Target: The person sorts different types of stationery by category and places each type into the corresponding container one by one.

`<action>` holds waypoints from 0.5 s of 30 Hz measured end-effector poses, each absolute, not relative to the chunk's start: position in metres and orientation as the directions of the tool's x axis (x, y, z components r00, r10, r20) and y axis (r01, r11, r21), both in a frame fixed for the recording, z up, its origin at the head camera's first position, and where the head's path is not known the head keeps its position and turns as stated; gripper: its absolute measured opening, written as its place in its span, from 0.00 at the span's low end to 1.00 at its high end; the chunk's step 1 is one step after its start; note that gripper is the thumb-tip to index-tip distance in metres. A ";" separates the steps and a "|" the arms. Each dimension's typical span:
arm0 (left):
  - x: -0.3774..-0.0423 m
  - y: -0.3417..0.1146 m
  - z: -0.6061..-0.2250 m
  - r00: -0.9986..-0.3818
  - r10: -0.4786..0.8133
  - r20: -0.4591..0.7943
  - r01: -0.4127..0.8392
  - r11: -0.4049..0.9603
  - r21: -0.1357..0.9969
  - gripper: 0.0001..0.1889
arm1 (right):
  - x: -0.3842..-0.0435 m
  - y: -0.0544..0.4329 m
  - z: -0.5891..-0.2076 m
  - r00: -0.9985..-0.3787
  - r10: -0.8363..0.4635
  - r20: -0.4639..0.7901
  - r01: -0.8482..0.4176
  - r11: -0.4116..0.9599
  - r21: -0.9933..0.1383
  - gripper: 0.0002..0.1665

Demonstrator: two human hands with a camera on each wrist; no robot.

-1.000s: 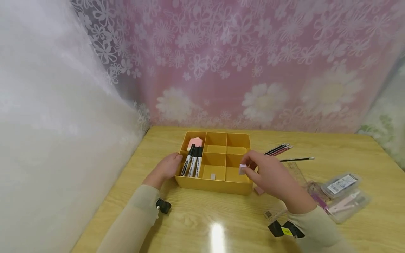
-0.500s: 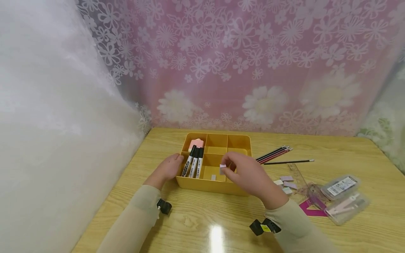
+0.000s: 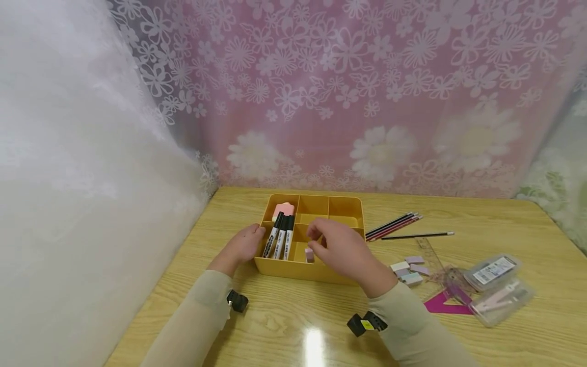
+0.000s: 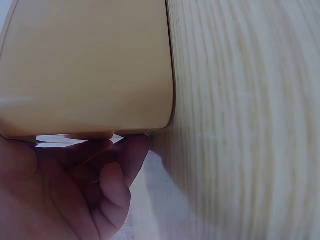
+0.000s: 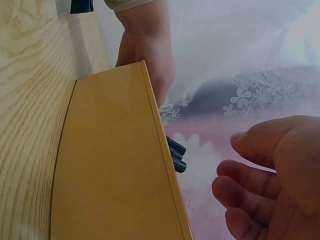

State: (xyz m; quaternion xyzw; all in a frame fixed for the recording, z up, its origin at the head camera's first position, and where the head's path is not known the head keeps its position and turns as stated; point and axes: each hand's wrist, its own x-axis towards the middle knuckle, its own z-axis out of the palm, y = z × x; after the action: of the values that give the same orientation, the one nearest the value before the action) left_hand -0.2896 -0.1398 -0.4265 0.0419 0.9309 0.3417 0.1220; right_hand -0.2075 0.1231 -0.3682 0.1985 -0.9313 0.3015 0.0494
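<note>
A yellow divided storage box (image 3: 304, 271) stands on the table. My left hand (image 3: 243, 244) holds its left side, thumb at the rim; in the left wrist view bent fingers (image 4: 120, 192) lie along the outside wall. My right hand (image 3: 341, 250) hovers over the front compartments, and the right wrist view shows its thumb and fingers apart with nothing between them. Just below its fingertips a small lilac eraser (image 3: 309, 254) sits in the front middle compartment. Black-capped markers (image 3: 283, 239) lean in the front left one. Behind them lies a pink item (image 3: 284, 208).
Right of the box lie several erasers (image 3: 410, 270), pencils (image 3: 394, 227) and a lone pencil (image 3: 417, 235). Further right are a clear ruler (image 3: 430, 252), a magenta set square (image 3: 447, 303) and two clear cases (image 3: 495, 270). A patterned curtain (image 3: 367, 102) hangs behind the table.
My right hand has carried an eraser left from the box's right side to the front middle compartment and let it go there. My left hand has stayed at the box's left side.
</note>
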 end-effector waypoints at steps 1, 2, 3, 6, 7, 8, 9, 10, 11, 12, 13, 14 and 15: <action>-0.289 -0.140 -0.426 -0.967 0.163 -0.197 -0.004 0.763 0.647 0.32 | -0.207 0.124 -0.369 -0.918 -0.336 0.209 -0.395 0.745 -0.537 0.06; -0.289 -0.140 -0.426 -0.967 0.160 -0.200 -0.007 0.764 0.645 0.33 | -0.207 0.125 -0.369 -0.919 -0.335 0.209 -0.394 0.750 -0.532 0.06; -0.289 -0.140 -0.426 -0.966 0.159 -0.202 -0.010 0.763 0.646 0.33 | -0.207 0.127 -0.370 -0.920 -0.333 0.208 -0.392 0.754 -0.527 0.06; -0.288 -0.140 -0.426 -0.966 0.152 -0.208 -0.019 0.762 0.647 0.33 | -0.206 0.135 -0.371 -0.923 -0.324 0.206 -0.384 0.767 -0.515 0.05; -0.289 -0.140 -0.426 -0.966 0.153 -0.209 -0.019 0.763 0.646 0.33 | -0.206 0.139 -0.372 -0.925 -0.320 0.206 -0.381 0.772 -0.509 0.05; -0.289 -0.140 -0.426 -0.966 0.151 -0.210 -0.020 0.765 0.644 0.33 | -0.205 0.143 -0.371 -0.926 -0.318 0.206 -0.379 0.775 -0.506 0.05; -0.289 -0.140 -0.426 -0.966 0.154 -0.208 -0.017 0.764 0.645 0.33 | -0.205 0.147 -0.371 -0.928 -0.313 0.201 -0.372 0.779 -0.505 0.04; -0.289 -0.140 -0.426 -0.966 0.159 -0.203 -0.009 0.767 0.642 0.33 | -0.204 0.152 -0.370 -0.930 -0.311 0.197 -0.368 0.781 -0.504 0.04; -0.290 -0.140 -0.427 -0.966 0.162 -0.202 -0.005 0.768 0.641 0.33 | -0.203 0.158 -0.370 -0.931 -0.308 0.195 -0.364 0.785 -0.502 0.04; -0.290 -0.140 -0.427 -0.966 0.164 -0.201 -0.003 0.767 0.641 0.33 | -0.203 0.163 -0.369 -0.932 -0.306 0.194 -0.362 0.788 -0.498 0.04; -0.290 -0.141 -0.427 -0.965 0.165 -0.201 -0.003 0.767 0.641 0.33 | -0.202 0.169 -0.369 -0.934 -0.301 0.192 -0.357 0.791 -0.497 0.04; -0.291 -0.141 -0.427 -0.965 0.167 -0.200 0.000 0.767 0.641 0.33 | -0.202 0.176 -0.369 -0.935 -0.297 0.194 -0.354 0.793 -0.495 0.04; -0.291 -0.141 -0.427 -0.965 0.169 -0.199 0.002 0.767 0.642 0.33 | -0.201 0.182 -0.369 -0.936 -0.292 0.195 -0.351 0.795 -0.494 0.04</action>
State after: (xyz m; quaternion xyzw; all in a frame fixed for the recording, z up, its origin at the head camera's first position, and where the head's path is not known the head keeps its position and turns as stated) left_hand -0.2908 -0.1406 -0.4272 0.0460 0.9318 0.3382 0.1233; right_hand -0.2013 0.1824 -0.3693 0.1698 -0.9459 0.2710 0.0547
